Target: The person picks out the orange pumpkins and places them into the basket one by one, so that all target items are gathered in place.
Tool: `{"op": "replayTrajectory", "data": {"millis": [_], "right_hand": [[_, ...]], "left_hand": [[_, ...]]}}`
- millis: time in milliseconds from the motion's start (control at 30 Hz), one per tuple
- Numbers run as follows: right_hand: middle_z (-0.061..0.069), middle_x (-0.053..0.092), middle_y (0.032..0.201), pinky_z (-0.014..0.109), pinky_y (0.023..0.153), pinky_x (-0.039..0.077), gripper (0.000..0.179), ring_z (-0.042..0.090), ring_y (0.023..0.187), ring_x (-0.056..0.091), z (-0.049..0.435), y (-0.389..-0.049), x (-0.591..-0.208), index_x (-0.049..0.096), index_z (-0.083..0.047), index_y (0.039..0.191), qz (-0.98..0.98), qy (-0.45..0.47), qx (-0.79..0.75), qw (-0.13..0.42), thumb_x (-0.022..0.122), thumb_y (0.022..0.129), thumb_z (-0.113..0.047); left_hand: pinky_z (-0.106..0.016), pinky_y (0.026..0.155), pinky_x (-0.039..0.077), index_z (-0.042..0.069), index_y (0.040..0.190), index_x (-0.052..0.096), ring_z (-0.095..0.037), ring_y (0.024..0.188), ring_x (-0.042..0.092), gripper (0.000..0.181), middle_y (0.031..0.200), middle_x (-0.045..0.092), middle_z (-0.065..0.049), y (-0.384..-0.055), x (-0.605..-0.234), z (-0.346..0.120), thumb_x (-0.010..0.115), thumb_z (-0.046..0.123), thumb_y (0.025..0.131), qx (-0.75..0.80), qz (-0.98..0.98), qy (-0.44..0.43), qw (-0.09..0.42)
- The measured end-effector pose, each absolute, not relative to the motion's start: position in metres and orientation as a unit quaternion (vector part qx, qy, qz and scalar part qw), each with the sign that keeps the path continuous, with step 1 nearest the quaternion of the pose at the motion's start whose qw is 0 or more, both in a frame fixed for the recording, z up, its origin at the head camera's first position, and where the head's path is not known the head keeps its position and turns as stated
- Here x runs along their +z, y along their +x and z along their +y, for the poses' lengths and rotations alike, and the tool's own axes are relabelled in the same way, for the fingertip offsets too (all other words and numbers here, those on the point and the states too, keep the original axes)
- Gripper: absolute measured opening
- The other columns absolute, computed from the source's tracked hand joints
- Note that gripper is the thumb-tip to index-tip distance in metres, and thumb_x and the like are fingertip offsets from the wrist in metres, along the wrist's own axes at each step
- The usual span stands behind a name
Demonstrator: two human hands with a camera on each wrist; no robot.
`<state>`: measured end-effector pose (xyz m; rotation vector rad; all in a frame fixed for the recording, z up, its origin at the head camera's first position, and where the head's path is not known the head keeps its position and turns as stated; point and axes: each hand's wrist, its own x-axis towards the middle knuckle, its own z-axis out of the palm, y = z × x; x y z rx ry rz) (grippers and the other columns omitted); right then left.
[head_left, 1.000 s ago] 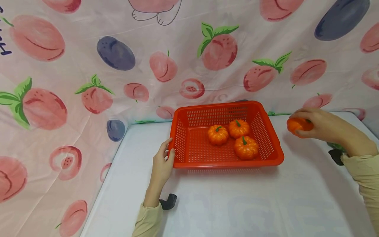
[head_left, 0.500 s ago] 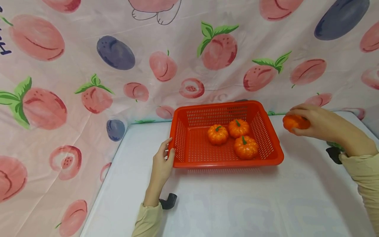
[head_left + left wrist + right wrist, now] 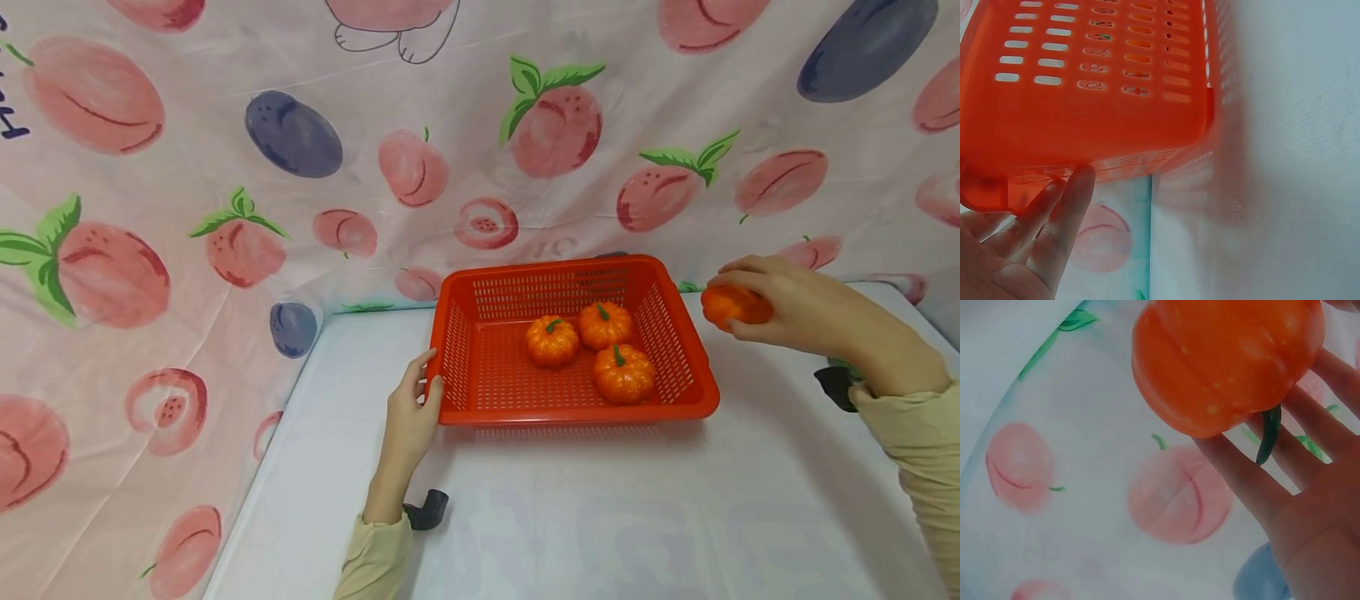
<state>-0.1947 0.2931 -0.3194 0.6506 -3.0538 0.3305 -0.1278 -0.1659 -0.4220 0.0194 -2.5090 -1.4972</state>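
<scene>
In the head view, a red plastic basket (image 3: pixel 573 414) has three small orange pumpkins inside: one pumpkin (image 3: pixel 552 342) toward the middle, another pumpkin (image 3: pixel 604 326) behind it and a third pumpkin (image 3: pixel 624 375) in front. My left hand (image 3: pixel 411 417) holds the basket's left rim; the left wrist view shows its fingers (image 3: pixel 1063 219) against the outer wall under the lip. Just right of the basket, my right hand (image 3: pixel 780 304) grips another small pumpkin (image 3: pixel 731 307) above the table. That pumpkin's green stem (image 3: pixel 1269 434) points toward the palm in the right wrist view.
A white-covered table (image 3: pixel 570 517) lies under the basket. Behind it hangs a pale cloth (image 3: pixel 360 100) printed with peaches and dark plums, meeting the table's back edge. Each wrist wears a black mount, the left mount (image 3: pixel 427 510) being close above the table.
My right hand has moved left with the pumpkin, closer to the basket's right rim and slightly farther back. The left hand, the basket and the pumpkins inside have stayed put.
</scene>
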Motion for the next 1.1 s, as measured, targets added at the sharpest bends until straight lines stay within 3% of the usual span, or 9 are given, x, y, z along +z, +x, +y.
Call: {"op": "replayTrajectory", "data": {"millis": [300,600,1100], "right_hand": [[0.017,0.059,0.127,0.055,0.082,0.055,0.053,0.034,0.110,0.055,0.278,-0.191,-0.309,0.066,-0.008,0.123,-0.962,0.246,0.109,0.035,0.085,0.075,-0.019],[0.017,0.058,0.132,0.058,0.090,0.052,0.055,0.036,0.121,0.051,0.262,-0.190,-0.303,0.065,-0.007,0.126,-0.961,0.254,0.104,0.028,0.083,0.077,-0.024],[0.015,0.058,0.132,0.058,0.096,0.049,0.048,0.035,0.123,0.051,0.234,-0.190,-0.297,0.067,-0.011,0.124,-0.952,0.284,0.107,0.035,0.077,0.079,-0.022]], "left_hand": [[-0.041,0.077,0.061,0.017,0.144,0.051,-0.031,0.102,0.067,0.043,0.129,0.062,-0.016,-0.128,-0.423,-0.166,0.053,0.011,0.101,-0.506,-0.855,0.005,0.110],[-0.041,0.077,0.061,0.016,0.144,0.051,-0.032,0.102,0.067,0.044,0.129,0.062,-0.016,-0.128,-0.422,-0.166,0.054,0.011,0.101,-0.508,-0.855,0.006,0.107],[-0.041,0.077,0.061,0.017,0.144,0.051,-0.030,0.103,0.067,0.043,0.129,0.062,-0.016,-0.127,-0.423,-0.167,0.054,0.013,0.101,-0.507,-0.855,0.003,0.108]]}}
